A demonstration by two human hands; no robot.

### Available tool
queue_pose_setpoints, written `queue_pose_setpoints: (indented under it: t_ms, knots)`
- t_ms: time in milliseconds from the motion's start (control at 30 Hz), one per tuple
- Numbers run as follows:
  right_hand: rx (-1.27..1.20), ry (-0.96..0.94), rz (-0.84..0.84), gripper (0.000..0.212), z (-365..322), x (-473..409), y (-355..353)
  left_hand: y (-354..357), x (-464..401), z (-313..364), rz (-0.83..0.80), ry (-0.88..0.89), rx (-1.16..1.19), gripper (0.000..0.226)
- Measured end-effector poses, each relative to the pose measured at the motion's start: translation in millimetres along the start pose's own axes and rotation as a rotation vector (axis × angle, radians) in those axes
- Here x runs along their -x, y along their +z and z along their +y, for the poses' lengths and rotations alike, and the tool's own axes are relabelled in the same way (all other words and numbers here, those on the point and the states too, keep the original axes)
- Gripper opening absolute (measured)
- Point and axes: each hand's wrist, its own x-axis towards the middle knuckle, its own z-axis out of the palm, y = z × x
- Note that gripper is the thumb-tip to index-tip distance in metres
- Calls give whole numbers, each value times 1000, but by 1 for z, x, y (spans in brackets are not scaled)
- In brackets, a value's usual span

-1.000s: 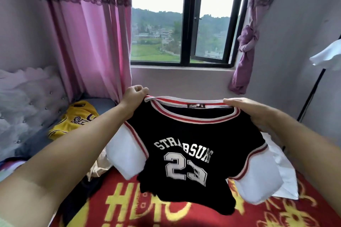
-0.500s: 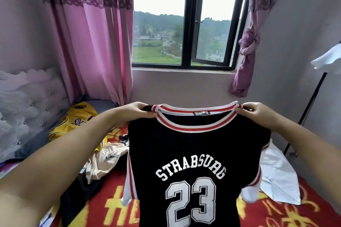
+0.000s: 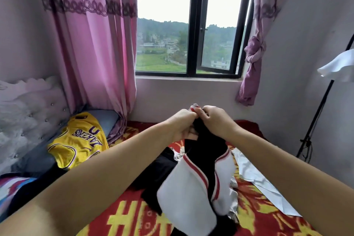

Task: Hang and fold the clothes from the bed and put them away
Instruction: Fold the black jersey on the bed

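Over the bed [image 3: 134,220] with its red and yellow blanket, we hold the black basketball jersey [image 3: 203,159] folded lengthwise, white sleeves hanging together. Our left hand [image 3: 183,126] and right hand [image 3: 214,120] touch, each grip clamped on a shoulder at the collar. We should match the shoulder seams evenly before lowering it flat.

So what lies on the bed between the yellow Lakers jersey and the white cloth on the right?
In the head view, the black jersey with white sleeves, gripped by both hands, hangs between the yellow Lakers jersey and the white cloth, with dark clothing beside it.
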Motion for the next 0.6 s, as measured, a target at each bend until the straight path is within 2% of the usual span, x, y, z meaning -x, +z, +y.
queue_pose_setpoints:
  t_ms: [67,133,200,267,300,333,367,400,433,467,533,600]
  knots:
    - [-136,4,-109,36,-5,2,1,0,5,6,-28,-16,112,25]
    - [-236,15,-246,39,-3,7,-1,-9,11,12,-125,-43,209,24]
    - [-129,-20,-276,35,3,10,-5,-18,13,13,-147,-6,145,23]
    - [-106,-67,-236,34,5,10,-11,-25,10,12,-4,192,-179,17]
    - [-128,-78,-236,37,5,10,-16,-29,10,12,113,349,-403,11]
    - [-158,-77,-250,41,4,10,-22,-34,9,13,213,516,-646,15]
    - [-205,-71,-272,43,3,11,-28,-38,8,13,233,644,-863,32]
    - [-260,-72,-293,45,2,12,-33,-41,7,13,161,691,-1015,50]
    - [-312,-84,-310,46,1,14,-36,-43,5,14,63,676,-1078,58]
    - [-351,-106,-323,46,-1,16,-40,-44,7,15,-32,620,-1039,51]
    - [-393,-149,-319,43,-2,17,-45,-45,7,14,-142,486,-774,21]
    - [-395,-125,-295,37,2,18,-47,-46,5,13,-96,530,-697,13]
